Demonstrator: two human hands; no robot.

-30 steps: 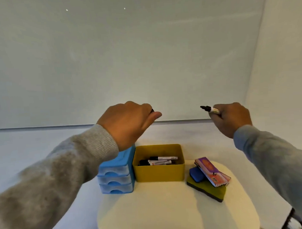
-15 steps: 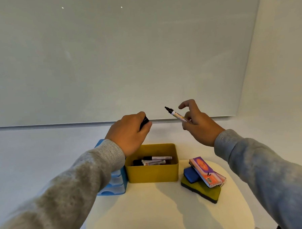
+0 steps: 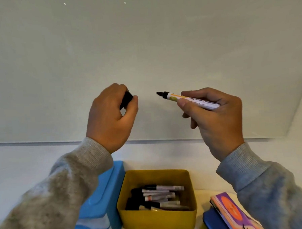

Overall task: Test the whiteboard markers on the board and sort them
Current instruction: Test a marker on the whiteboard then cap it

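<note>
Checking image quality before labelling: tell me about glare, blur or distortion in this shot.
Head view: small bright glints dot the whiteboard top; its lower edge bows, wide-angle distortion; print on the marker in the right hand is soft; sleeves blur near the corners.

Uncapped white marker (image 3: pixel 189 100) tip leftward, black cap (image 3: pixel 126 100)

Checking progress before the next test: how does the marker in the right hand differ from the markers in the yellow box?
The marker in the right hand is uncapped, tip bare; the markers in the yellow box show black caps. It is held in the air, pointing left; they lie piled in the yellow box. All have white barrels.
</note>
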